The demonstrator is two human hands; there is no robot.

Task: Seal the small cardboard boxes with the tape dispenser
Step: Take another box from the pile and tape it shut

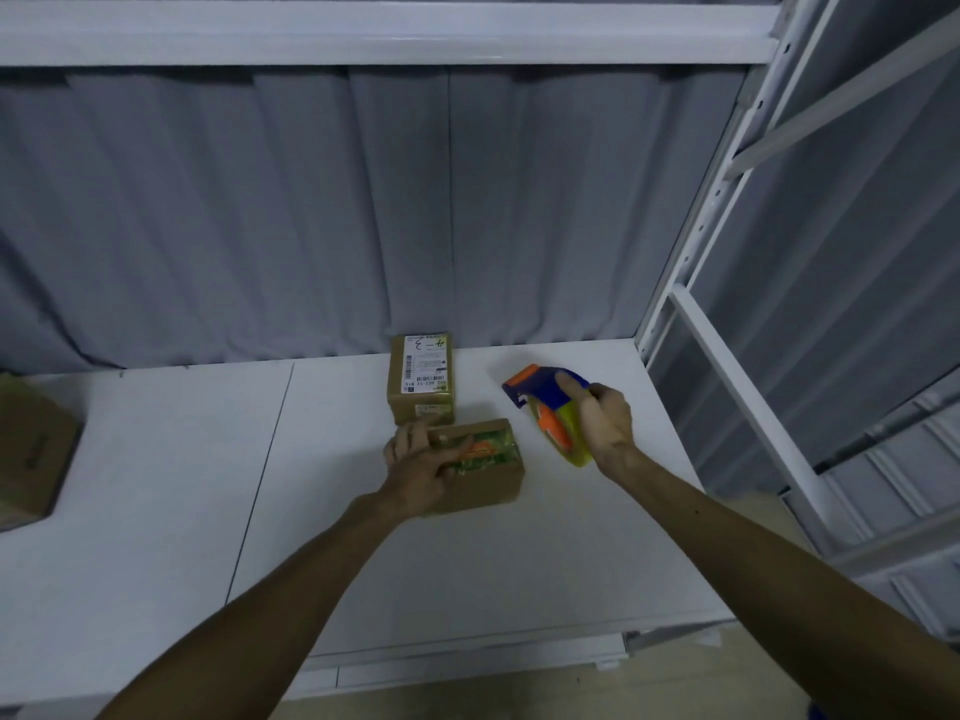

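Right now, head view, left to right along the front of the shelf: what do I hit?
Large cardboard box → left hand → small cardboard box it rests on → tape dispenser → right hand → white rack upright. Labelled box skipped: overlaps.

The white shelf [156,485] is built from flat panels; a dark seam [260,475] runs from near to far, left of centre. A grey pleated curtain [311,210] hangs behind the far edge and continues past the right side. A white horizontal beam [363,33] crosses the top of the view. A perforated white upright [711,215] stands at the far right corner, with a white diagonal brace [748,402] beside it. A large brown carton [31,449], partly out of view, sits at the left edge. Beige floor [649,688] shows below the near edge.
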